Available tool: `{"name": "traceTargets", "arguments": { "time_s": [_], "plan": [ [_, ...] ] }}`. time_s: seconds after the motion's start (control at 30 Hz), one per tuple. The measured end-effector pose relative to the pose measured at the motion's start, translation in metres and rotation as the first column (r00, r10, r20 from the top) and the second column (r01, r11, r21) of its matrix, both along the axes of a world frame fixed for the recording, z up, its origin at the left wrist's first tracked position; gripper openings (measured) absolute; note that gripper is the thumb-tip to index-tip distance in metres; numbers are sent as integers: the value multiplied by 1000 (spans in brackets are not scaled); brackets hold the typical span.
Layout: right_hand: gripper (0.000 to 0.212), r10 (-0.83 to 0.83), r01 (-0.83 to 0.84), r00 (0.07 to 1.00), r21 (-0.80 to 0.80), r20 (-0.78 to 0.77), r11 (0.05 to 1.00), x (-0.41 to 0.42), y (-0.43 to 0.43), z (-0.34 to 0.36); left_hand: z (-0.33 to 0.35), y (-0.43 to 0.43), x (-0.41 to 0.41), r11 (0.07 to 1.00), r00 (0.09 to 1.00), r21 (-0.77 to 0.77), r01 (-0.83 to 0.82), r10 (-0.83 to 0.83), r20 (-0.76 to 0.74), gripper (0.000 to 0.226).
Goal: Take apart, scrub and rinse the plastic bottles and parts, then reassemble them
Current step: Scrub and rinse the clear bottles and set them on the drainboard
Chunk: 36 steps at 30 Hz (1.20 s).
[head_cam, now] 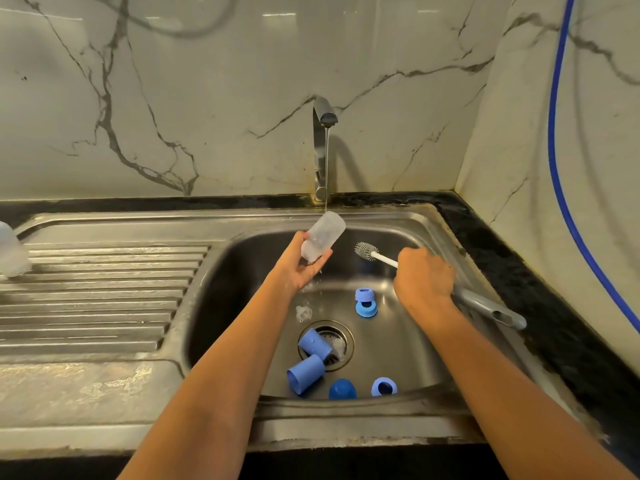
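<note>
One clear bottle [322, 237] is held tilted under the tap [319, 157] stream, over the sink [242, 247], its lower end gripped by the left hand [304, 268]; the brush [367, 251] is gripped by the right hand [424, 278]. Rinsing seems in hand; next, emptying the bottle is called for

Centre frame, the clear bottle [322, 239] is up in the left hand [304, 268], tilted, its top end right under the water stream [326, 168], drips falling below. Just to its right is the bottle brush [367, 251], a grey bristle head on a white stem, gripped in the right hand [424, 278]. Down in the sink [408, 348], two light blue caps [314, 344] lie on their sides at the drain [347, 332]. A dark blue dome [342, 389] and a blue ring [384, 386] sit at the lower centre. Two stacked blue collars [365, 303] and a clear teat [303, 313] lie above the drain. At the far left edge there's a second bottle [12, 252], blurred and cut off.
</note>
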State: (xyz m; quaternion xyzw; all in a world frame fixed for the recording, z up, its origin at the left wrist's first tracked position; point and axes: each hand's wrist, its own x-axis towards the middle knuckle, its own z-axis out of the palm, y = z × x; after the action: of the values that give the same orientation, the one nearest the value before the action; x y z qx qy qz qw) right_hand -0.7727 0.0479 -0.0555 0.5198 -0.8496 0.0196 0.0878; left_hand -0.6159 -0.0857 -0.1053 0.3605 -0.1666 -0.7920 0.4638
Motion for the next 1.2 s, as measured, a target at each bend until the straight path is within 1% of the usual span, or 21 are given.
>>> {"name": "traceTargets", "arguments": {
  "time_s": [0.07, 0.13, 0.23, 0.3, 0.4, 0.47, 0.5, 0.57, 0.63, 0.67, 0.7, 0.8, 0.83, 0.87, 0.93, 0.97, 1.03, 1.1, 1.13, 1.2],
  "plan": [
    [20, 4, -4, 1000, -11, 21, 1000, -1, 0, 0, -1, 4, 3, 999, 999, -15, 38, -38, -29, 27],
    [18, 16, -14, 999, -34, 41, 999, -1, 1, 2, -4, 6, 6, 994, 995, -55, 95, -95, -2, 26],
    [15, 33, -28, 998, -89, 62, 996, 1, 2, 4, -6, 8, 7, 961, 967, -173, 213, -182, 179, 37],
    [15, 51, -40, 996, -130, 76, 991, 3, 2, 5, -4, 10, 6, 937, 939, -243, 250, -173, 298, 42],
    [18, 82, -57, 991, -215, 108, 975, 5, 3, 8, -2, 12, 4, 906, 887, -325, 271, -105, 449, 59],
    [25, 103, -66, 987, -265, 126, 962, 6, 4, 11, -2, 13, 1, 899, 836, -353, 259, -25, 548, 68],
    [27, 114, -76, 986, -275, 124, 958, 7, 4, 13, -2, 14, 0, 894, 797, -374, 247, 32, 603, 71],
    [29, 136, -104, 985, -274, 102, 956, 10, 6, 15, 1, 17, -2, 871, 684, -429, 240, 162, 711, 74],
    [28, 165, -132, 981, -273, 101, 953, 11, 8, 15, 5, 17, -3, 846, 582, -469, 254, 253, 773, 77],
    [28, 180, -147, 978, -271, 102, 951, 12, 9, 15, 7, 17, -4, 833, 551, -482, 271, 276, 788, 78],
    [28, 196, -162, 975, -273, 101, 948, 12, 10, 15, 8, 17, -5, 821, 539, -492, 289, 286, 793, 77],
    [28, 230, -196, 968, -267, 101, 943, 11, 13, 20, 11, 21, -7, 808, 569, -510, 296, 280, 773, 68],
    [27, 236, -203, 966, -261, 103, 944, 10, 14, 23, 12, 22, -7, 810, 562, -511, 287, 290, 775, 65],
    [26, 240, -209, 965, -251, 104, 945, 9, 15, 25, 13, 24, -7, 810, 534, -514, 284, 312, 786, 65],
    [24, 239, -216, 968, -222, 82, 951, 8, 18, 28, 15, 27, -5, 801, 428, -509, 315, 359, 830, 65],
    [22, 234, -216, 970, -205, 70, 955, 8, 18, 29, 16, 29, -3, 786, 372, -506, 354, 378, 848, 64],
    [21, 230, -213, 970, -181, 75, 960, 7, 19, 28, 16, 37, 0, 733, 292, -478, 484, 380, 878, 64],
    [22, 243, -223, 965, -173, 103, 959, 8, 18, 28, 16, 47, 1, 691, 252, -439, 574, 362, 898, 67],
    [23, 257, -234, 959, -178, 119, 956, 9, 18, 28, 17, 50, 3, 695, 248, -444, 566, 370, 896, 67],
    [23, 298, -268, 943, -193, 147, 944, 12, 18, 29, 24, 54, 9, 747, 229, -476, 463, 418, 879, 63]
  ]
}}
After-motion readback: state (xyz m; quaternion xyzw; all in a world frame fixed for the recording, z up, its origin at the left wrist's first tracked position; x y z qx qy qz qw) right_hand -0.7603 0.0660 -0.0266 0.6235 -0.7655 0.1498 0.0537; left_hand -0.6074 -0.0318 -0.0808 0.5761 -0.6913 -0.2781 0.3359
